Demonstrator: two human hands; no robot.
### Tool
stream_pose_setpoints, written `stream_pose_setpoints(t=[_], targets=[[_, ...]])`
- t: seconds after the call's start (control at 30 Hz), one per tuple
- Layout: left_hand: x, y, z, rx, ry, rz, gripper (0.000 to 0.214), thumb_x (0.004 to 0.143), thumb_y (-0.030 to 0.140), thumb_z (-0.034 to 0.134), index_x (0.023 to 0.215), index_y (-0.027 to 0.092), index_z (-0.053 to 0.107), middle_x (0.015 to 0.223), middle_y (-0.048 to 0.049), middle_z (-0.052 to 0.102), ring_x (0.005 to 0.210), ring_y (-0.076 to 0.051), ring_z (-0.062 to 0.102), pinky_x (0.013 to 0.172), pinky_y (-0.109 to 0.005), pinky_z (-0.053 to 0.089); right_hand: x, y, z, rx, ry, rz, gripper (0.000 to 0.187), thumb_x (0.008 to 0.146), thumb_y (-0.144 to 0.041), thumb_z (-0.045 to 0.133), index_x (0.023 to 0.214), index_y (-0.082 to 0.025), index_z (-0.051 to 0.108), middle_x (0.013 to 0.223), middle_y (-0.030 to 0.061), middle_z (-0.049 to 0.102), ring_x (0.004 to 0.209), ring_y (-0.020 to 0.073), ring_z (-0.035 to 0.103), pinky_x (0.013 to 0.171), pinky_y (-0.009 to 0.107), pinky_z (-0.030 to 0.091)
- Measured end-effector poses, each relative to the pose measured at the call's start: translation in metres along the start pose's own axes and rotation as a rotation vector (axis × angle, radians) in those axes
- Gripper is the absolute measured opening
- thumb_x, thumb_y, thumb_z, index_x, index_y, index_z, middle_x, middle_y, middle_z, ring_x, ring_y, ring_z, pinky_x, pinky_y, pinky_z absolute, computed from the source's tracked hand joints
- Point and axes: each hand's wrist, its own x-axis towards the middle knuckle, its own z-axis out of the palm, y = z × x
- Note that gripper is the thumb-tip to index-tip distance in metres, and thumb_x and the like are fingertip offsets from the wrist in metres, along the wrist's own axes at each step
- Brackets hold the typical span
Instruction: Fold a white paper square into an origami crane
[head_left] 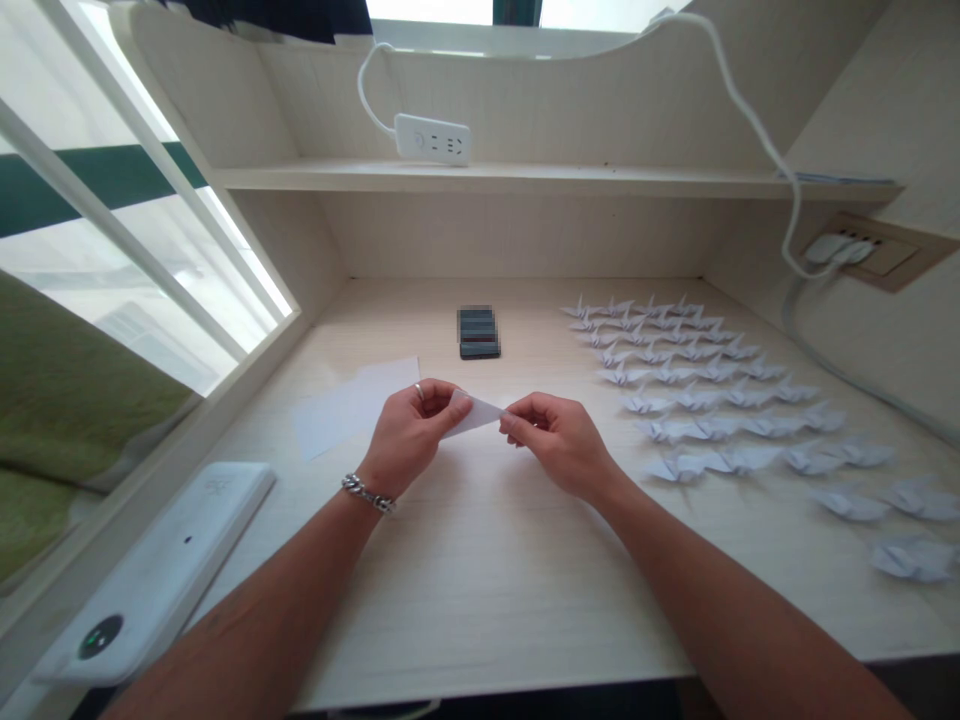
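A small folded piece of white paper (474,412) is held above the desk between both hands. My left hand (416,425), with a ring and a chain bracelet, pinches its left part between thumb and fingers. At the paper's pointed right corner, the fingertips of my right hand (559,435) are closed on it. Flat white sheets (356,400) lie on the desk just behind and left of my left hand. To the right stand rows of folded white paper cranes (694,375).
A dark phone-like object (478,332), partly pixelated, lies beyond my hands. The white device (161,570) rests at the left edge. Above runs a shelf (540,178) with a power strip (433,140); its cable (750,110) drops to a wall socket (885,250) on the right.
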Motion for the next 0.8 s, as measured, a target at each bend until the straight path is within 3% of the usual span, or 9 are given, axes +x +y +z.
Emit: stream_pose_setpoints(t=[0.17,0.33,0.57,0.8], targets=[[-0.0003,-0.0002,0.0003,0.015,-0.054,0.007,0.026,0.071,0.035,0.075,0.081,0.013,0.064,0.063,0.0031,0.057,0.058,-0.008,0.049,0.053,-0.02,0.037,0.0002,-0.0002,-0.0024,-0.006,-0.034,0.013,0.02,0.087,-0.034,0.058,0.08,-0.017,0.068,0.075,0.0039,0.07,0.068,0.0156,0.064,0.066,0.029,0.05],[-0.0007,-0.0007,0.0015,-0.059,-0.119,-0.069,0.026,0.074,0.038,0.073,0.075,0.014,0.062,0.062,0.0031,0.055,0.056,-0.008,0.047,0.053,-0.021,0.037,0.001,-0.0031,-0.002,0.022,-0.012,0.033,0.032,0.091,-0.041,0.051,0.076,-0.016,0.065,0.074,0.0052,0.069,0.065,0.0152,0.063,0.064,0.029,0.051],[-0.0003,-0.0021,0.0018,-0.111,-0.087,-0.097,0.026,0.074,0.038,0.073,0.075,0.014,0.062,0.063,0.0026,0.057,0.059,-0.009,0.048,0.057,-0.022,0.041,0.005,-0.0015,-0.0025,0.224,0.085,0.111,0.034,0.09,-0.048,0.049,0.084,-0.016,0.06,0.077,0.0049,0.067,0.065,0.015,0.063,0.057,0.027,0.052],[-0.0038,0.0,0.0026,0.238,-0.188,0.024,0.022,0.078,0.036,0.066,0.078,0.014,0.068,0.071,-0.0027,0.067,0.064,-0.013,0.055,0.059,-0.025,0.042,-0.0006,-0.004,-0.0001,-0.127,-0.049,0.015,0.018,0.085,-0.031,0.058,0.076,-0.017,0.064,0.067,0.0015,0.065,0.063,0.0132,0.059,0.061,0.026,0.047]])
